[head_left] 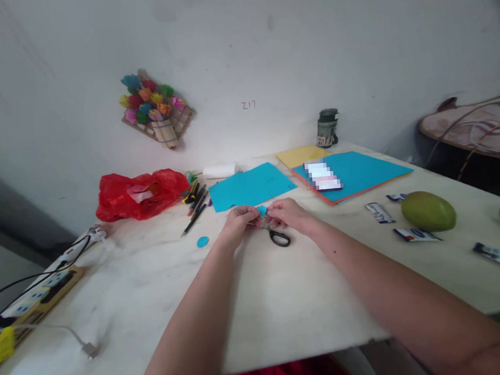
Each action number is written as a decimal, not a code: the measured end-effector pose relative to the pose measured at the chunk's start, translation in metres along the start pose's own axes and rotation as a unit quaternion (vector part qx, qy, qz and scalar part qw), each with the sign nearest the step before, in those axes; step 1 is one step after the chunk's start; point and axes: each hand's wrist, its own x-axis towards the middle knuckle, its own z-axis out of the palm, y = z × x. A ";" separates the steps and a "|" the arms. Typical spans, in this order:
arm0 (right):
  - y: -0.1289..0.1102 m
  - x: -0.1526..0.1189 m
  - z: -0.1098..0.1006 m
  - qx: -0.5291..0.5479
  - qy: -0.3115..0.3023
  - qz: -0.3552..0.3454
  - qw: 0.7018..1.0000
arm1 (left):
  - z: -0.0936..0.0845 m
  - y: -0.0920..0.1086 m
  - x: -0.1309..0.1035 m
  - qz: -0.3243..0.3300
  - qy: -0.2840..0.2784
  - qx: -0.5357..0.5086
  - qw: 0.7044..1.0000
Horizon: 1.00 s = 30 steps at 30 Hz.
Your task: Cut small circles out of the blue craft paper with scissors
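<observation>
The left hand (238, 223) and the right hand (294, 214) meet over the surface (260, 303), and between them is the small blue piece (262, 210). The grip of each hand is closed on it, fingertips against thumb, I think because so small a thing needs steadying from both sides. The scissors (272, 233) lie under the hands, handle toward five o'clock, probably to be within easy reach; whether the fingers touch the blades, I cannot tell.

The blue disc (202, 242) is alone, between eight and nine o'clock from the hands. The blue sheet (250, 186) lies flat at twelve o'clock. At two o'clock, the phone (322, 175) rests on the paper stack (371, 168), maybe only for convenience.

As for containers, the red bag (115, 196), between nine and ten o'clock, is crumpled and has something whitish inside. The lidded bottle (327, 127) stands upright near one o'clock; its content I cannot tell. On the wall, toward eleven o'clock, the woven holder (165, 133) carries colourful flowers (145, 94).
</observation>
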 end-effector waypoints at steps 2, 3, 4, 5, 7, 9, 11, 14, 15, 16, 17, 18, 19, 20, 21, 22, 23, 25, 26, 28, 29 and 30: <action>-0.001 -0.001 -0.002 0.029 0.008 -0.003 1.000 | -0.001 0.000 0.000 0.003 -0.004 0.002 1.000; -0.002 -0.001 -0.003 0.043 0.009 -0.006 0.999 | -0.002 0.000 0.000 0.005 -0.007 0.005 1.000; -0.003 -0.002 -0.004 0.054 0.007 -0.012 0.998 | -0.002 0.000 0.000 0.006 -0.011 0.008 1.000; -0.003 -0.003 -0.004 0.059 0.006 -0.019 0.998 | -0.002 0.000 0.000 0.006 -0.017 0.013 1.000; -0.004 -0.004 -0.003 0.049 0.008 -0.036 0.998 | -0.001 0.000 -0.001 0.003 -0.027 0.025 0.999; -0.004 -0.004 -0.002 0.027 0.018 -0.046 0.998 | -0.001 0.000 -0.001 0.000 -0.030 0.033 0.999; -0.004 -0.003 0.000 0.020 0.033 -0.045 0.998 | 0.000 -0.001 0.000 0.003 -0.025 0.027 0.999; -0.004 -0.002 0.000 0.049 0.053 -0.029 0.997 | -0.001 -0.002 0.002 -0.003 -0.009 -0.013 1.000; -0.004 -0.002 0.000 0.061 0.058 -0.024 0.996 | -0.001 -0.002 0.003 -0.014 -0.002 -0.029 0.999; -0.004 -0.002 0.000 0.073 0.062 -0.022 0.995 | -0.001 -0.002 0.004 -0.027 0.005 -0.042 0.999; -0.004 -0.002 0.000 0.084 0.063 -0.024 0.994 | -0.001 -0.002 0.004 -0.036 0.010 -0.051 0.998; -0.004 -0.002 -0.001 0.094 0.064 -0.026 0.993 | -0.001 -0.002 0.004 -0.038 0.011 -0.053 0.998; -0.004 -0.001 -0.001 0.101 0.066 -0.029 0.992 | -0.001 -0.003 0.004 -0.032 0.010 -0.050 0.998; -0.003 -0.001 -0.001 0.107 0.066 -0.031 0.992 | 0.000 -0.003 0.004 -0.022 0.008 -0.044 0.999; -0.003 -0.001 0.000 0.110 0.067 -0.031 0.991 | 0.001 -0.003 0.003 -0.013 0.006 -0.039 0.999; -0.002 -0.001 0.000 0.110 0.067 -0.031 0.991 | 0.001 -0.003 0.003 -0.007 0.006 -0.035 0.999; -0.001 0.000 0.001 0.109 0.066 -0.031 0.991 | 0.002 -0.004 0.002 -0.005 0.008 -0.037 0.999; -0.001 -0.001 0.002 0.103 0.060 -0.038 0.992 | 0.004 -0.004 0.001 -0.010 0.013 -0.047 0.999; 0.000 -0.001 0.003 0.101 0.057 -0.041 0.992 | 0.004 -0.004 0.001 -0.011 0.013 -0.053 0.998; 0.000 -0.001 0.004 0.097 0.051 -0.047 0.993 | 0.005 -0.003 0.000 -0.010 0.014 -0.061 0.998; 0.000 -0.001 0.004 0.094 0.051 -0.048 0.993 | 0.005 -0.003 0.000 -0.009 0.015 -0.063 0.998; 0.000 -0.001 0.004 0.090 0.051 -0.049 0.993 | 0.004 -0.003 0.000 -0.007 0.017 -0.064 0.998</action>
